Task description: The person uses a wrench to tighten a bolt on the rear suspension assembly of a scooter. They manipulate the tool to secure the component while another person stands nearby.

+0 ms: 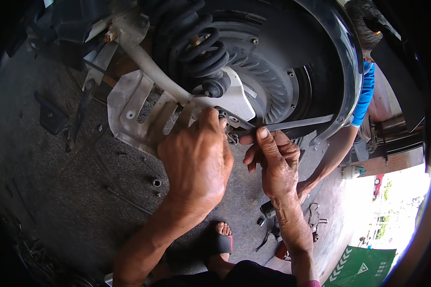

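My left hand is closed, its thumb and fingertips at the end of a pale metal bracket beside the wheel; what they pinch is hidden. My right hand pinches a flat metal strip between thumb and forefinger, its other fingers loosely curled. This strip runs right to the shiny black fender. Between the two hands, by the bracket's lower edge, bolt heads or nuts show. Above them stand a black coil spring shock absorber and the wheel's dark hub.
A slotted metal plate and frame tube lie left of my hands. Another person's arm, blue-sleeved, reaches behind my right forearm. A socket, a rod and other tools lie on the ground. My sandalled foot is below; a green sign stands lower right.
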`<move>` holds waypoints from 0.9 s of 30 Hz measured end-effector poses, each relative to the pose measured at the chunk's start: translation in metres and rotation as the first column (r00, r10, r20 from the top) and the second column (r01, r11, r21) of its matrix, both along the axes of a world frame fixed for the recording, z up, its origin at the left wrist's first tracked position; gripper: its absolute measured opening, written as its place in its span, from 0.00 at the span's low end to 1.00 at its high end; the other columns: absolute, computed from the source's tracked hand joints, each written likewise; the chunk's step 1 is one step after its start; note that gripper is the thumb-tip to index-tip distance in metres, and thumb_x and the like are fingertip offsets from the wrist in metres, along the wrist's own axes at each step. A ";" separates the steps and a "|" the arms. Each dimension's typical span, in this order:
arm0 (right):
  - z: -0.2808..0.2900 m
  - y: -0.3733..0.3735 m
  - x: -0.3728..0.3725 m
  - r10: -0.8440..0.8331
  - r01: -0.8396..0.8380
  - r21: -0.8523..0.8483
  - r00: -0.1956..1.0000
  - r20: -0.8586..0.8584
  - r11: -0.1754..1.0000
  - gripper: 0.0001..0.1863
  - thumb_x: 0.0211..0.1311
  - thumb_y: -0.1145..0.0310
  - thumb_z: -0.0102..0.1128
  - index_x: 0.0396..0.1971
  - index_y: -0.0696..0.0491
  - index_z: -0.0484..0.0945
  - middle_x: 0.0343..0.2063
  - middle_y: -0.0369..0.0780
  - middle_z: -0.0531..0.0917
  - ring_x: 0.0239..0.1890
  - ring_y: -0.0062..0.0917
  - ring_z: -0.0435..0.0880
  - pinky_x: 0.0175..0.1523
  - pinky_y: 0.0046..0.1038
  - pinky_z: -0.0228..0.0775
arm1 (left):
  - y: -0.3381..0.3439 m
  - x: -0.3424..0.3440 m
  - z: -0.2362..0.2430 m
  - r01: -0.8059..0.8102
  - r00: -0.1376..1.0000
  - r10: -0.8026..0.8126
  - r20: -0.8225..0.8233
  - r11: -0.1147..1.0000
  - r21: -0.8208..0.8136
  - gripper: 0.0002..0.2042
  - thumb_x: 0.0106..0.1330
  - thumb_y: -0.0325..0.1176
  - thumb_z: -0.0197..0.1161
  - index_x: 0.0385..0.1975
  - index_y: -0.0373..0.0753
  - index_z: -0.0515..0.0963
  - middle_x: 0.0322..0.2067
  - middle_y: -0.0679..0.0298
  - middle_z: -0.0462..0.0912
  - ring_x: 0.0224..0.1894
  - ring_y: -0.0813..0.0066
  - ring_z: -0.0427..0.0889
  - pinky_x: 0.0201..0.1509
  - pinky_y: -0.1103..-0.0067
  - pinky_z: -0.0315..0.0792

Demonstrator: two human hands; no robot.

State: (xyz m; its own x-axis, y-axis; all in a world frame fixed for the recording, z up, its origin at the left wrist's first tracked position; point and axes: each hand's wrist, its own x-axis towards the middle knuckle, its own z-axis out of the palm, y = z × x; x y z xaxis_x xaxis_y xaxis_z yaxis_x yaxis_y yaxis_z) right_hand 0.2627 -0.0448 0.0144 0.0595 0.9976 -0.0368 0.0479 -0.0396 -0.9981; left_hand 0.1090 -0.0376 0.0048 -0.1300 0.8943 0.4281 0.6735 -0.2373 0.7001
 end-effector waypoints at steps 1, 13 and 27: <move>0.000 0.000 0.000 0.001 -0.001 0.000 1.000 0.002 1.000 0.14 0.67 0.61 0.58 0.33 0.59 0.81 0.29 0.42 0.85 0.21 0.18 0.80 0.22 0.19 0.71 | 0.000 0.000 -0.001 0.001 1.000 -0.001 -0.012 1.000 0.000 0.06 0.61 0.30 0.61 0.29 0.35 0.73 0.16 0.55 0.78 0.20 0.56 0.80 0.24 0.66 0.72; 0.002 -0.001 -0.002 -0.012 0.012 -0.017 1.000 -0.022 1.000 0.14 0.67 0.61 0.58 0.33 0.59 0.81 0.29 0.41 0.85 0.20 0.18 0.80 0.22 0.19 0.70 | -0.002 0.003 -0.005 -0.013 0.999 0.010 0.048 0.998 0.067 0.06 0.62 0.30 0.61 0.30 0.34 0.73 0.18 0.55 0.79 0.19 0.58 0.81 0.22 0.68 0.72; 0.005 -0.001 -0.006 -0.037 0.036 -0.026 0.999 -0.015 0.999 0.14 0.68 0.62 0.56 0.30 0.58 0.78 0.29 0.44 0.85 0.19 0.20 0.79 0.21 0.20 0.68 | -0.004 0.005 -0.004 -0.042 0.996 0.043 -0.076 0.999 0.019 0.06 0.60 0.28 0.62 0.31 0.35 0.73 0.19 0.56 0.81 0.19 0.63 0.83 0.21 0.71 0.74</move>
